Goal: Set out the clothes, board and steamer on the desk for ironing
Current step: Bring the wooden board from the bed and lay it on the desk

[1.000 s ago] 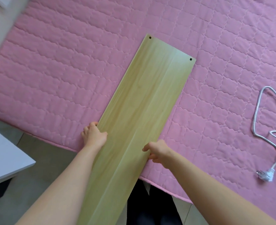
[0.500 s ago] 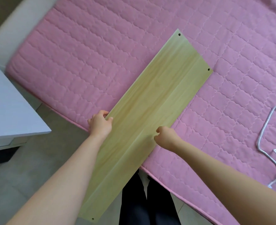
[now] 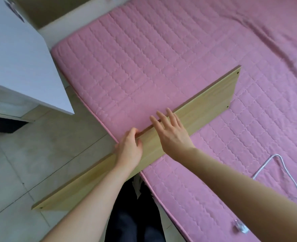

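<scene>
A long pale wooden board (image 3: 212,102) with small holes at its corners is tipped up on its long edge, running from the floor side at lower left across the pink quilted bed (image 3: 153,63) to the right. My left hand (image 3: 129,149) grips the board's upper edge near the bed's border, fingers curled over it. My right hand (image 3: 172,131) lies with straight, spread fingers against the board's face just right of the left hand. The white desk (image 3: 16,58) stands at the left. No clothes or steamer body show.
A white power cord (image 3: 287,172) with its plug (image 3: 240,228) lies on the bed at the lower right. Grey floor tiles (image 3: 39,154) fill the gap between desk and bed. My dark trouser legs (image 3: 135,215) are at the bottom centre.
The board went from lying flat on the bed to standing tilted on its long edge and swung toward the left. My right hand let go of its edge and spread flat on its face.
</scene>
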Action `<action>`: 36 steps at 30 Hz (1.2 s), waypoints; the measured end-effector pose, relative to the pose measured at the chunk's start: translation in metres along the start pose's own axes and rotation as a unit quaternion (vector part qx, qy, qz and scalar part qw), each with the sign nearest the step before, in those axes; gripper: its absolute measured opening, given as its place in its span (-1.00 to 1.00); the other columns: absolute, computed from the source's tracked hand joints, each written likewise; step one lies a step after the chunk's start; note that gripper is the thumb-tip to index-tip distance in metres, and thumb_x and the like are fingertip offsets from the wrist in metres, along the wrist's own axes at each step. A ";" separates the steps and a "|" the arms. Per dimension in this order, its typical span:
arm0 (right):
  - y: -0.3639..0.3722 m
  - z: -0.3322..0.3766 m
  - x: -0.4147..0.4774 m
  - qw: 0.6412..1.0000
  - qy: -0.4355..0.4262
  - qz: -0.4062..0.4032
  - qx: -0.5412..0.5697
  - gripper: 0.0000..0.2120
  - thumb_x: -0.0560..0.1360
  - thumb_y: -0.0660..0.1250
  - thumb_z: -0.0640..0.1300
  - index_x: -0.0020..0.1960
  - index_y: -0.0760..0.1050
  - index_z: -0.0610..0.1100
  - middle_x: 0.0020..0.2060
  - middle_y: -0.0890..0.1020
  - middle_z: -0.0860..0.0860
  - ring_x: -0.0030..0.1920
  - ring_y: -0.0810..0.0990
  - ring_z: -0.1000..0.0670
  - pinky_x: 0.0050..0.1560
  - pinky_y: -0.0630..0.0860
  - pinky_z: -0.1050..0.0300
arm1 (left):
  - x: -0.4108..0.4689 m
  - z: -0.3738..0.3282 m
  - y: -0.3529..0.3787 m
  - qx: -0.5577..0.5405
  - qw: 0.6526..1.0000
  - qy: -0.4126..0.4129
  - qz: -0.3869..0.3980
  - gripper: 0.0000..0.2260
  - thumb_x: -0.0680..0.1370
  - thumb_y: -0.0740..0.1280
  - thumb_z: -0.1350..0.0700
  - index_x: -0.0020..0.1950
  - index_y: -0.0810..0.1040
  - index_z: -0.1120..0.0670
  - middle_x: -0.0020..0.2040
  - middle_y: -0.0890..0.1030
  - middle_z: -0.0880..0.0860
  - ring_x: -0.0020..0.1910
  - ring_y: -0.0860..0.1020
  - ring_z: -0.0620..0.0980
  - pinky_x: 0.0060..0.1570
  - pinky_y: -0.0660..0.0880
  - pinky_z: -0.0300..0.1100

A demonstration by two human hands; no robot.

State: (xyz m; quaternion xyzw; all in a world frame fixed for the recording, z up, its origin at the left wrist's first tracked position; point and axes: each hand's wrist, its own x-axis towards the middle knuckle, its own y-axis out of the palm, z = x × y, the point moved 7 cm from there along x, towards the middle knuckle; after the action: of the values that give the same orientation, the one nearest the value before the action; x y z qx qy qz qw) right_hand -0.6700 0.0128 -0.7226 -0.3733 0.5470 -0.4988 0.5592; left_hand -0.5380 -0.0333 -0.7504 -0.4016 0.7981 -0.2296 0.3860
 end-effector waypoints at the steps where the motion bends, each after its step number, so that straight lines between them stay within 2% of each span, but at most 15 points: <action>1: 0.002 -0.003 -0.005 1.000 -0.011 0.007 -0.022 -0.35 0.31 0.34 -0.40 0.40 0.36 -0.23 0.32 0.45 -0.24 0.40 0.29 -0.38 0.38 0.26 -0.26 | -0.008 -0.004 0.000 0.009 1.000 0.007 0.003 -0.81 0.54 0.24 0.20 0.14 0.44 0.03 0.12 0.59 0.00 0.09 0.53 0.12 0.12 0.43 0.06; 5: 0.006 -0.014 -0.029 0.994 -0.047 0.018 -0.098 -0.32 0.21 0.44 -0.41 0.32 0.44 -0.21 0.17 0.53 -0.21 0.27 0.44 -0.35 0.33 0.29 -0.37 | -0.036 -0.016 0.002 0.048 0.998 0.040 0.021 -0.76 0.55 0.21 0.24 0.19 0.42 0.02 0.04 0.64 0.07 0.02 0.56 0.17 -0.01 0.43 -0.01; 7: 0.002 -0.015 -0.037 0.991 -0.058 0.014 -0.123 -0.38 0.23 0.46 -0.36 0.27 0.45 -0.17 0.08 0.53 -0.17 0.16 0.49 -0.31 0.30 0.29 -0.39 | -0.048 -0.011 0.003 0.064 0.997 0.035 0.026 -0.75 0.56 0.21 0.23 0.22 0.44 0.05 0.01 0.64 0.13 0.01 0.56 0.22 -0.06 0.47 0.00; 9: -0.003 -0.014 -0.043 0.988 -0.071 0.015 -0.133 -0.45 0.22 0.42 -0.34 0.20 0.48 -0.14 0.00 0.51 -0.16 0.01 0.49 -0.27 0.27 0.29 -0.39 | -0.060 -0.002 0.004 0.102 0.994 0.025 0.029 -0.78 0.59 0.22 0.19 0.22 0.47 0.08 0.03 0.64 0.15 0.01 0.57 0.23 -0.08 0.48 0.02; 12: -0.010 -0.012 -0.046 0.985 -0.071 0.051 -0.149 -0.49 0.10 0.44 -0.34 0.04 0.54 -0.13 -0.10 0.51 -0.16 -0.15 0.50 -0.22 0.19 0.40 -0.32 | -0.076 0.004 0.010 0.154 0.987 0.027 0.038 -0.78 0.59 0.21 0.21 0.23 0.45 0.06 0.04 0.63 0.09 -0.01 0.58 0.20 -0.12 0.48 -0.01; 14: -0.010 -0.009 -0.050 0.980 -0.061 0.111 -0.154 -0.48 0.14 0.50 -0.30 0.09 0.52 -0.12 -0.04 0.53 -0.14 -0.06 0.55 -0.22 0.26 0.36 -0.32 | -0.083 0.004 0.015 0.179 0.982 0.031 0.049 -0.71 0.58 0.19 0.26 0.27 0.41 0.03 0.05 0.62 0.06 -0.02 0.59 0.16 -0.15 0.47 -0.03; 16: -0.006 -0.006 -0.055 0.975 -0.064 0.154 -0.143 -0.51 0.34 0.41 -0.27 0.24 0.41 -0.10 0.09 0.50 -0.10 0.14 0.49 -0.20 0.40 0.15 -0.31 | -0.087 0.002 0.017 0.194 0.978 0.026 0.065 -0.71 0.58 0.18 0.29 0.27 0.39 0.05 0.04 0.62 0.06 -0.03 0.59 0.15 -0.18 0.46 -0.03; 18: -0.008 -0.005 -0.059 0.973 -0.055 0.169 -0.145 -0.53 0.38 0.38 -0.27 0.26 0.39 -0.10 0.05 0.53 -0.07 0.14 0.49 -0.18 0.40 0.13 -0.29 | -0.090 0.001 0.016 0.209 0.974 0.026 0.081 -0.79 0.58 0.18 0.29 0.18 0.41 0.07 0.01 0.62 0.08 -0.05 0.60 0.15 -0.24 0.42 -0.05; 19: -0.012 -0.005 -0.062 0.971 -0.048 0.173 -0.157 -0.51 0.30 0.45 -0.27 0.20 0.44 -0.11 -0.04 0.55 -0.06 0.05 0.52 -0.17 0.34 0.23 -0.28 | -0.092 0.000 0.016 0.214 0.972 0.026 0.089 -0.81 0.58 0.18 0.29 0.14 0.41 0.08 0.00 0.63 0.09 -0.06 0.60 0.17 -0.26 0.41 -0.05; 21: -0.019 -0.006 -0.065 0.973 -0.047 0.151 -0.170 -0.45 -0.04 0.56 -0.30 -0.06 0.55 -0.14 -0.30 0.55 -0.05 -0.24 0.55 -0.15 0.01 0.49 -0.18 | -0.097 -0.001 0.012 0.218 0.970 0.022 0.105 -0.83 0.57 0.19 0.29 0.11 0.43 0.08 -0.03 0.63 0.13 -0.08 0.59 0.20 -0.26 0.43 -0.03; 23: -0.028 -0.004 -0.071 0.979 -0.066 0.108 -0.158 -0.48 -0.20 0.50 -0.38 -0.25 0.55 -0.14 -0.45 0.49 -0.04 -0.41 0.50 -0.12 -0.28 0.51 -0.01 | -0.104 -0.003 0.004 0.211 0.970 0.019 0.115 -0.83 0.57 0.19 0.27 0.10 0.46 0.08 -0.04 0.63 0.16 -0.10 0.59 0.23 -0.22 0.50 0.01; 25: -0.037 0.003 -0.077 0.979 -0.086 0.100 -0.156 -0.52 -0.17 0.48 -0.39 -0.28 0.54 -0.12 -0.47 0.48 -0.03 -0.44 0.50 -0.11 -0.38 0.43 0.09 | -0.113 -0.006 -0.010 0.202 0.972 0.020 0.116 -0.84 0.58 0.21 0.22 0.13 0.48 0.06 -0.03 0.62 0.17 -0.07 0.59 0.24 -0.14 0.53 0.02; 27: -0.048 0.013 -0.083 0.978 -0.104 0.092 -0.156 -0.54 -0.10 0.50 -0.38 -0.25 0.55 -0.09 -0.45 0.50 -0.01 -0.41 0.50 -0.10 -0.40 0.38 0.11 | -0.123 -0.007 -0.028 0.193 0.975 0.022 0.107 -0.83 0.60 0.22 0.13 0.17 0.50 0.02 -0.01 0.63 0.15 -0.03 0.59 0.23 -0.09 0.52 0.00; 32: -0.093 0.046 -0.104 0.985 -0.132 0.036 -0.107 -0.58 0.17 0.50 -0.34 -0.03 0.55 -0.05 -0.29 0.57 0.00 -0.23 0.54 -0.10 -0.17 0.50 -0.05 | -0.159 -0.010 -0.094 0.168 0.984 0.016 0.051 -0.80 0.58 0.27 -0.01 0.19 0.54 -0.13 -0.03 0.66 0.04 -0.02 0.61 0.15 -0.08 0.53 -0.06; 36: -0.133 0.075 -0.121 0.989 -0.132 -0.017 -0.057 -0.60 0.21 0.52 -0.32 -0.03 0.52 -0.02 -0.27 0.52 0.04 -0.22 0.48 -0.06 -0.26 0.43 0.04 | -0.197 -0.021 -0.154 0.155 0.987 0.040 -0.019 -0.83 0.57 0.30 -0.04 0.15 0.56 -0.11 -0.06 0.68 -0.02 -0.05 0.61 0.09 -0.10 0.51 -0.08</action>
State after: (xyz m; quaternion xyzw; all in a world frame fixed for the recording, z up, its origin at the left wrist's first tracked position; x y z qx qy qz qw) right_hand -0.6041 0.0904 -0.5563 -0.4765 0.4893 -0.4228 0.5956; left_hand -0.4082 0.0412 -0.5486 -0.3429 0.7599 -0.3734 0.4068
